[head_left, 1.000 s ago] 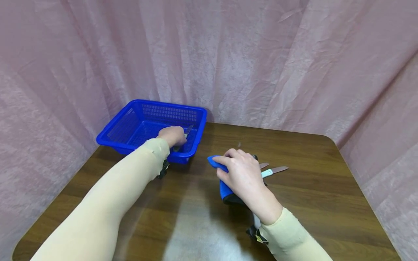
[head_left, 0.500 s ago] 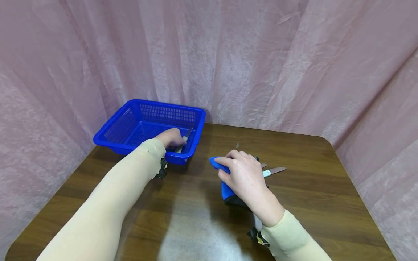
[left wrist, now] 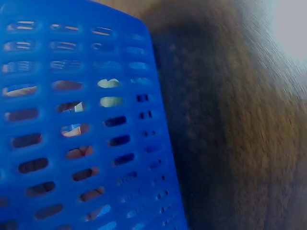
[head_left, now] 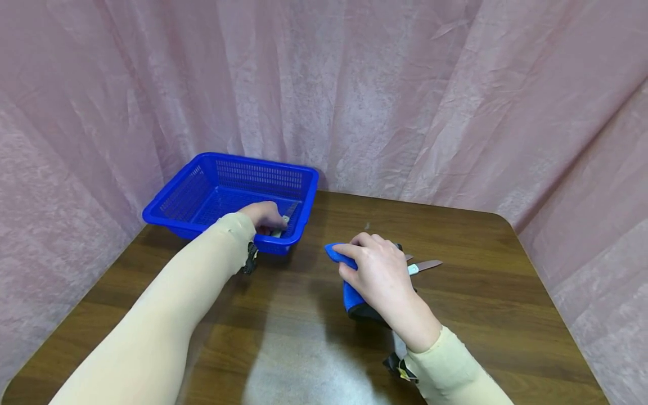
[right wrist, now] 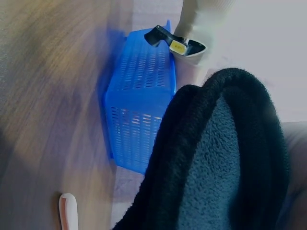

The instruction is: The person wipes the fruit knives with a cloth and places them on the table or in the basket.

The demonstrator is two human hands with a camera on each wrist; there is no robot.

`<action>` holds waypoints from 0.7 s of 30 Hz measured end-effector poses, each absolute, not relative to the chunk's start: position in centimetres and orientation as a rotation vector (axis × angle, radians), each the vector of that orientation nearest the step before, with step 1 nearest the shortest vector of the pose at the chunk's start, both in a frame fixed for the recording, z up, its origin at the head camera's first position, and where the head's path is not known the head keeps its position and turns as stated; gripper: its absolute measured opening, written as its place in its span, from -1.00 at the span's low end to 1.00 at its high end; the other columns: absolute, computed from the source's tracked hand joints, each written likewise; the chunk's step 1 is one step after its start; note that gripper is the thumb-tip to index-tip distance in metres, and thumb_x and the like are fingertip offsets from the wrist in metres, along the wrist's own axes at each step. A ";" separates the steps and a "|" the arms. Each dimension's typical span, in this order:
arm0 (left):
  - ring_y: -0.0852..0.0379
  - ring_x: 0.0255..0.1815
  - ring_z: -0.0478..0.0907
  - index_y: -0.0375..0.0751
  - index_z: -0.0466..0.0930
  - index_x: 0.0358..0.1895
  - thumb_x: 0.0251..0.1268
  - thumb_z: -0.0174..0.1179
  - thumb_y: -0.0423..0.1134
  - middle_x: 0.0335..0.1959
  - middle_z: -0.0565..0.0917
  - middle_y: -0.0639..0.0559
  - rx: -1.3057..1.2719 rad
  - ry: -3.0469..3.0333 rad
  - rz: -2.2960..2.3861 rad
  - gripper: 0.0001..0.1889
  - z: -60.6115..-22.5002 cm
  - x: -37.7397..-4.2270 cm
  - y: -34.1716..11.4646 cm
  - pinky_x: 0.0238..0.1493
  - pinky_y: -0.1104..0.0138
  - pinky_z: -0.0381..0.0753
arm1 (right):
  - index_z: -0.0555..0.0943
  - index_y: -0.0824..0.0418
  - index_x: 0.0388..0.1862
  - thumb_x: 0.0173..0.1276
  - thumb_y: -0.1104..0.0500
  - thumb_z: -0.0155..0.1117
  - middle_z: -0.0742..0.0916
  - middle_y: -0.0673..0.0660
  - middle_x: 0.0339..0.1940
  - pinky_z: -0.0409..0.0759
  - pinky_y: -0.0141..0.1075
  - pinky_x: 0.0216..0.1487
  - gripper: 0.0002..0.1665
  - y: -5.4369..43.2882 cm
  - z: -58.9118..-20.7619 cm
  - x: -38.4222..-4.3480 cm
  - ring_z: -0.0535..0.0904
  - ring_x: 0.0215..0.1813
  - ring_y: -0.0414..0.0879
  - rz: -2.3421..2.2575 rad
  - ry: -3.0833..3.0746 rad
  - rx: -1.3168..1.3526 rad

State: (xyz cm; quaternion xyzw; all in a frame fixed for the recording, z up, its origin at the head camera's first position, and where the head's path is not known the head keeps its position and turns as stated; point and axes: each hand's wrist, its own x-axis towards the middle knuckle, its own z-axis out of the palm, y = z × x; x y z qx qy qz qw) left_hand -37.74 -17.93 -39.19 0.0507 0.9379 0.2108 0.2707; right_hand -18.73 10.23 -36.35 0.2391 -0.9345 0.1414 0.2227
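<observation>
In the head view my left hand (head_left: pixel 264 215) reaches down over the near rim of a blue plastic basket (head_left: pixel 243 158). It appears to pinch a knife (head_left: pixel 286 220) with a pale handle, blade pointing away. Another pale handle (head_left: pixel 275 233) lies beneath the hand. Through the basket slots, the left wrist view shows bits of fingers and pale green handles (left wrist: pixel 110 101). My right hand (head_left: pixel 377 269) grips a folded blue cloth (head_left: pixel 352 298) with black edging, its fingers bent over the top. The black-edged cloth (right wrist: pixel 211 158) fills much of the right wrist view.
Beyond the right hand, a knife with a mint handle (head_left: pixel 414 269) lies on the wooden table (head_left: pixel 481 304), and a second blade (head_left: pixel 408 257) peeks out beside it. A pale handle (right wrist: pixel 69 211) shows in the right wrist view. Pink curtains (head_left: pixel 385 101) hang behind.
My left hand has lowered slightly inside the basket, and the knife has sunk with it. The right hand keeps its grip on the cloth. The whole head view has shifted a little.
</observation>
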 end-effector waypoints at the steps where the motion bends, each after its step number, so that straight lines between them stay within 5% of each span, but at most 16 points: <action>1: 0.16 -0.57 0.47 -0.17 0.51 -0.39 0.49 0.24 -0.16 -0.57 0.55 0.03 0.143 2.530 0.550 -0.75 -39.2 -37.8 -17.9 -0.51 0.39 0.47 | 0.91 -0.08 0.08 0.31 0.18 0.56 0.83 0.05 -0.12 0.69 -0.02 -0.15 -0.63 10.3 -36.3 -18.7 0.73 -0.11 0.04 0.388 -2.582 0.659; 7: 0.06 -0.52 0.56 -0.20 0.60 -0.34 0.47 0.31 -0.13 -0.49 0.65 -0.06 0.139 2.542 0.489 -0.75 -40.2 -38.8 -17.7 -0.46 0.26 0.55 | 0.91 -0.07 0.09 0.30 0.19 0.56 0.83 0.05 -0.12 0.70 -0.01 -0.15 -0.62 10.5 -36.2 -18.6 0.74 -0.10 0.04 0.383 -2.580 0.652; 14: 0.06 -0.53 0.61 -0.14 0.64 -0.38 0.34 0.43 0.02 -0.50 0.68 -0.02 0.143 2.522 0.493 -0.69 -47.2 -45.4 -19.7 -0.45 0.21 0.57 | 0.91 -0.06 0.09 0.29 0.19 0.55 0.83 0.06 -0.12 0.70 0.01 -0.14 -0.62 10.7 -36.1 -18.6 0.74 -0.08 0.06 0.375 -2.586 0.638; 21: 0.05 -0.50 0.57 -0.21 0.66 -0.39 0.43 0.36 -0.07 -0.48 0.69 -0.06 0.145 2.541 0.437 -0.71 -42.0 -41.0 -18.0 -0.38 0.22 0.54 | 0.91 -0.10 0.09 0.29 0.17 0.56 0.83 0.02 -0.11 0.69 0.02 -0.17 -0.61 11.0 -35.8 -18.5 0.74 -0.09 0.05 0.370 -2.593 0.604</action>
